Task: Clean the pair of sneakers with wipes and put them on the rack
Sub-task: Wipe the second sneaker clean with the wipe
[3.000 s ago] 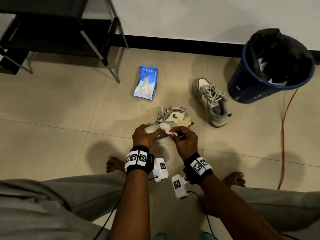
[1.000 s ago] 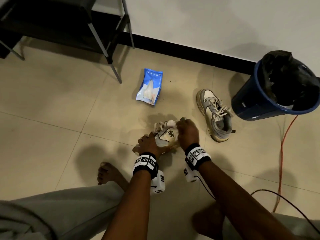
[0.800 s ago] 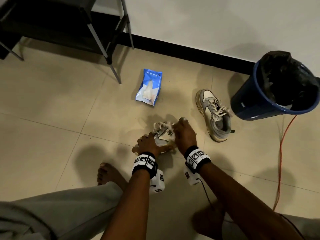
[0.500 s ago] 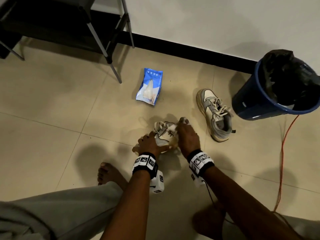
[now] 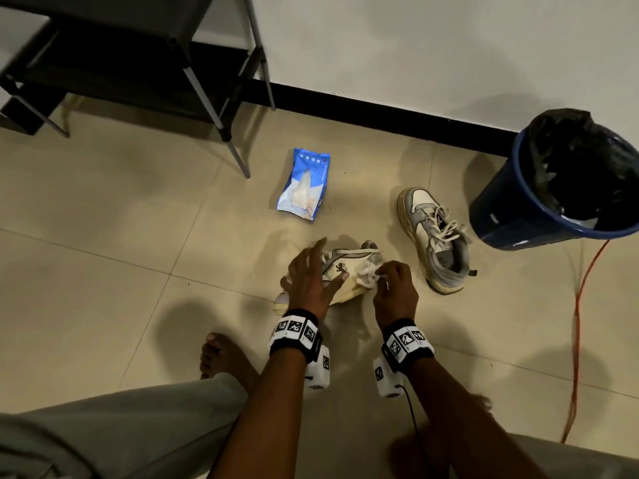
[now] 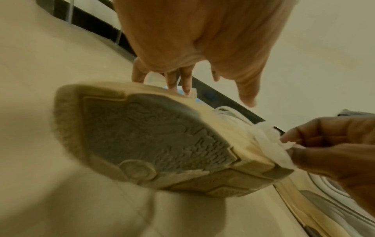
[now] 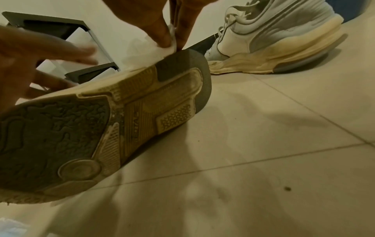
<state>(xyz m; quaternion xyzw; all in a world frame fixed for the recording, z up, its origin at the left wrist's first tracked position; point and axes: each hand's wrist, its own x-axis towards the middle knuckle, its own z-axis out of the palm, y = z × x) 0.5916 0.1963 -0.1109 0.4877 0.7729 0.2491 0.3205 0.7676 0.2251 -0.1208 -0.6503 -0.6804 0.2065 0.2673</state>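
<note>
Sneaker point(image 5: 345, 271), tipped on its side on the floor, is now released by the spread left hand point(image 5: 307, 281); wipe point(image 5: 368, 273) is pinched by the right hand point(image 5: 394, 288), so wiping is judged unfinished.

The near sneaker point(image 5: 345, 271), cream and grey with a small dark emblem on its side, lies tipped on its side on the floor, its worn grey and yellowed sole point(image 6: 154, 137) showing. A crumpled white wipe point(image 5: 368, 273) touches its heel end. The second sneaker point(image 5: 434, 240) stands upright just beside it, laces loose. The blue wipes pack point(image 5: 304, 184) lies flat near the black rack point(image 5: 131, 57).
</note>
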